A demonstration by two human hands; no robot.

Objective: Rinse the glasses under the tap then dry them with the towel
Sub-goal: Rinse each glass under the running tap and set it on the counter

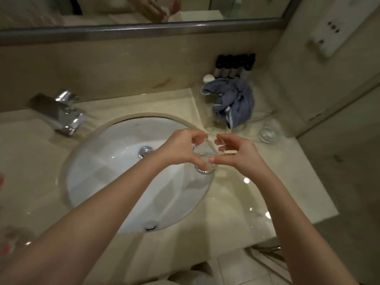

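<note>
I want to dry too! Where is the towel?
In the head view, the blue towel lies crumpled on the counter's far right, behind the sink, in front of the dark bottles.

Beige stone, white basin, one patch of blue.

The table is pale beige marble with faint veining; the sink set in it is plain white, and the tap at centre left is shiny chrome. Right of centre, the towel is slate blue with a light edge. Behind it stand black-capped bottles. The held glass and the glass at right are clear, unpatterned.
</note>
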